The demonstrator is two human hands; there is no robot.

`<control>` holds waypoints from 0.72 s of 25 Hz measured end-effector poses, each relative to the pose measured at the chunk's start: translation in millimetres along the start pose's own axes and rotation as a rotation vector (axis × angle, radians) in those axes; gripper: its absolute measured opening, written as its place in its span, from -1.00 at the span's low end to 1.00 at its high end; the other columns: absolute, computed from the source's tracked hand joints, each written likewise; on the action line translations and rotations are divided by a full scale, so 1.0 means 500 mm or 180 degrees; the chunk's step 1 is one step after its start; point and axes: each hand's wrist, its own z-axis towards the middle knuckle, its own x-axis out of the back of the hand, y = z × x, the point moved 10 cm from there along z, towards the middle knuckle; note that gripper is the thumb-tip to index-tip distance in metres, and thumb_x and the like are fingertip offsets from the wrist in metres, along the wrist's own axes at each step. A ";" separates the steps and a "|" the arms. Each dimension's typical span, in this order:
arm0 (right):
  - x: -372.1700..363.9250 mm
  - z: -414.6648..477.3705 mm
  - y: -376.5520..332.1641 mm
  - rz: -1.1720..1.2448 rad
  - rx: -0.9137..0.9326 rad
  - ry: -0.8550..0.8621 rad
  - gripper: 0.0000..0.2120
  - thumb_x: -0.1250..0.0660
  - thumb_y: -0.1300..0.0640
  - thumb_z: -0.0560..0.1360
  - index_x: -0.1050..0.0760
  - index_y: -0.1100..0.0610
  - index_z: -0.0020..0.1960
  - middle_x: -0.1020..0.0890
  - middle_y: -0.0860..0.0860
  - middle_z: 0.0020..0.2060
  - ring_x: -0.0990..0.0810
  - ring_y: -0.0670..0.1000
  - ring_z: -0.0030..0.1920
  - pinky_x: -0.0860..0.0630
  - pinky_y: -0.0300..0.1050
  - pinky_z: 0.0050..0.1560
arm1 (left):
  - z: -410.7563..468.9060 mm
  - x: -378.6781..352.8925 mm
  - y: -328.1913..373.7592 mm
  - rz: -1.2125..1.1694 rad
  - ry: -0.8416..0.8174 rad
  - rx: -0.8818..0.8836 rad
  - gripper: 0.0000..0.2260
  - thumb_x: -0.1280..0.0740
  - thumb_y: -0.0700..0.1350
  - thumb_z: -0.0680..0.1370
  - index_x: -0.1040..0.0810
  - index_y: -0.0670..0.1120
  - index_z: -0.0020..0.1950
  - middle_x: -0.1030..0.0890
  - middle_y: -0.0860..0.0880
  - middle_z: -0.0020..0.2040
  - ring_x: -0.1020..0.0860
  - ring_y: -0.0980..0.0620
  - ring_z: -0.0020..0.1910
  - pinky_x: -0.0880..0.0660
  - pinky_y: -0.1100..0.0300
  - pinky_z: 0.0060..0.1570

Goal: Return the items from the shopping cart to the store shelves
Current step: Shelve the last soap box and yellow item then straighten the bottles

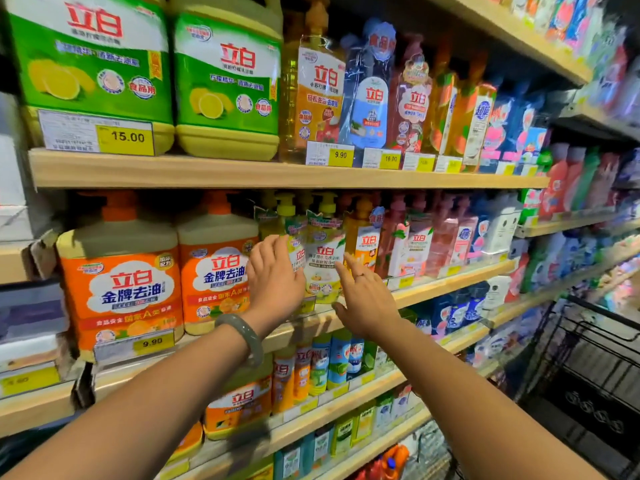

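Observation:
A yellow pump bottle of dish soap (323,261) stands upright on the middle wooden shelf (450,282), among other pump bottles. My left hand (273,277), a grey-green bangle on its wrist, reaches to the bottle's left side with fingers extended against the neighbouring yellow bottle (287,233). My right hand (363,296) is at the bottle's right side, fingers straight and spread, a ring on one finger. Neither hand grips the bottle. The black wire shopping cart (588,368) is at the lower right.
Two large orange detergent jugs (214,268) stand left of the bottle. Big green-labelled jugs (225,81) fill the shelf above. Lower shelves (346,389) hold small bottles and pouches. Yellow price tags line the shelf edges.

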 end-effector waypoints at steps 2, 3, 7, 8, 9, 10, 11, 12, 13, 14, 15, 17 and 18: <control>0.008 0.057 0.020 0.0276 -0.0074 0.0250 -0.24 -0.24 -0.10 0.55 0.09 0.13 0.56 0.03 0.08 0.57 -0.01 0.08 0.55 -0.07 -0.02 0.50 | 0.035 -0.006 0.015 0.0447 0.0182 -0.0080 -0.42 -0.26 0.00 0.54 -0.11 -0.13 0.48 -0.18 -0.12 0.46 -0.10 -0.13 0.46 -0.05 -0.02 0.46; 0.017 0.082 0.029 0.0419 -0.0123 0.0395 -0.22 -0.25 -0.10 0.54 0.08 0.15 0.56 0.00 0.09 0.56 -0.02 0.08 0.55 -0.08 -0.03 0.50 | 0.046 -0.004 0.020 0.0711 0.0294 -0.0102 -0.42 -0.27 0.03 0.53 -0.15 -0.15 0.46 -0.25 -0.14 0.42 -0.17 -0.15 0.42 -0.09 -0.03 0.44; 0.061 0.166 0.047 0.0531 -0.0275 0.0967 -0.30 -0.33 -0.14 0.47 -0.20 0.23 0.43 -0.34 0.15 0.39 -0.27 0.16 0.42 -0.26 0.00 0.38 | 0.070 -0.005 0.026 0.1298 0.0568 -0.0127 -0.53 -0.33 0.13 0.48 -0.35 -0.13 0.23 -0.48 -0.10 0.14 -0.38 -0.12 0.15 -0.31 0.01 0.22; 0.069 0.183 0.052 0.0434 -0.0358 0.1025 -0.36 -0.32 -0.19 0.46 -0.29 0.21 0.35 -0.41 0.14 0.29 -0.33 0.17 0.35 -0.31 0.01 0.30 | 0.075 -0.005 0.022 0.1362 0.0546 -0.0095 -0.54 -0.34 0.15 0.47 -0.36 -0.12 0.19 -0.50 -0.09 0.10 -0.39 -0.12 0.12 -0.32 0.02 0.18; 0.069 0.200 0.060 0.0326 -0.0457 0.0975 -0.38 -0.30 -0.25 0.45 -0.35 0.20 0.27 -0.46 0.13 0.22 -0.34 0.17 0.30 -0.31 0.03 0.25 | 0.081 -0.008 0.018 0.1441 0.0499 -0.0061 -0.55 -0.35 0.18 0.46 -0.38 -0.11 0.14 -0.53 -0.09 0.07 -0.40 -0.12 0.10 -0.33 0.03 0.14; 0.065 0.214 0.068 0.0227 -0.0539 0.0862 -0.39 -0.27 -0.30 0.43 -0.40 0.19 0.21 -0.50 0.12 0.18 -0.34 0.17 0.28 -0.30 0.04 0.23 | 0.087 -0.010 0.013 0.1501 0.0430 -0.0018 -0.56 -0.36 0.20 0.45 -0.40 -0.11 0.10 -0.54 -0.08 0.04 -0.41 -0.12 0.09 -0.33 0.04 0.11; 0.057 0.227 0.076 0.0158 -0.0580 0.0732 -0.39 -0.26 -0.33 0.42 -0.45 0.18 0.16 -0.54 0.12 0.14 -0.33 0.18 0.27 -0.29 0.06 0.21 | 0.093 -0.013 0.009 0.1523 0.0346 0.0032 -0.56 -0.36 0.21 0.43 -0.41 -0.10 0.07 -0.55 -0.08 0.03 -0.42 -0.12 0.08 -0.33 0.04 0.09; 0.049 0.239 0.082 0.0109 -0.0578 0.0619 -0.40 -0.25 -0.36 0.41 -0.49 0.17 0.08 -0.57 0.12 0.09 -0.33 0.18 0.25 -0.28 0.06 0.20 | 0.099 -0.015 0.007 0.1532 0.0268 0.0076 -0.56 -0.37 0.22 0.43 -0.42 -0.10 0.05 -0.56 -0.08 0.03 -0.42 -0.12 0.09 -0.33 0.05 0.08; 0.042 0.251 0.087 0.0060 -0.0549 0.0509 -0.42 -0.24 -0.38 0.40 -0.50 0.15 -0.02 -0.59 0.12 0.03 -0.35 0.19 0.23 -0.27 0.07 0.18 | 0.104 -0.016 0.007 0.1562 0.0208 0.0101 -0.55 -0.37 0.24 0.42 -0.43 -0.10 0.04 -0.56 -0.07 0.03 -0.43 -0.11 0.09 -0.32 0.05 0.07; 0.034 0.261 0.092 0.0024 -0.0494 0.0402 -0.44 -0.24 -0.40 0.39 -0.48 0.14 -0.15 -0.60 0.11 -0.06 -0.38 0.19 0.19 -0.27 0.06 0.17 | 0.107 -0.015 0.008 0.1621 0.0167 0.0124 -0.54 -0.37 0.25 0.41 -0.43 -0.09 0.05 -0.57 -0.06 0.03 -0.44 -0.11 0.10 -0.32 0.06 0.07; 0.029 0.270 0.094 0.0019 -0.0406 0.0315 -0.43 -0.23 -0.41 0.38 -0.41 0.14 -0.28 -0.58 0.10 -0.16 -0.41 0.18 0.15 -0.26 0.06 0.16 | 0.110 -0.013 0.007 0.1697 0.0143 0.0143 -0.52 -0.37 0.27 0.40 -0.44 -0.09 0.06 -0.57 -0.05 0.03 -0.45 -0.10 0.10 -0.33 0.06 0.06; 0.028 0.283 0.096 0.0012 -0.0210 0.0242 -0.39 -0.23 -0.44 0.36 -0.31 0.11 -0.41 -0.46 0.04 -0.35 -0.48 0.16 0.06 -0.26 0.07 0.16 | 0.114 -0.009 0.001 0.1878 0.0069 0.0197 -0.50 -0.36 0.29 0.40 -0.44 -0.09 0.07 -0.59 -0.06 0.04 -0.48 -0.10 0.10 -0.33 0.06 0.05; 0.029 0.286 0.100 0.0021 -0.0158 0.0242 -0.39 -0.23 -0.46 0.34 -0.31 0.10 -0.42 -0.41 0.02 -0.41 -0.51 0.15 0.02 -0.26 0.06 0.16 | 0.116 -0.006 -0.003 0.1968 0.0012 0.0233 -0.48 -0.36 0.30 0.39 -0.44 -0.09 0.09 -0.60 -0.06 0.06 -0.49 -0.11 0.12 -0.33 0.05 0.05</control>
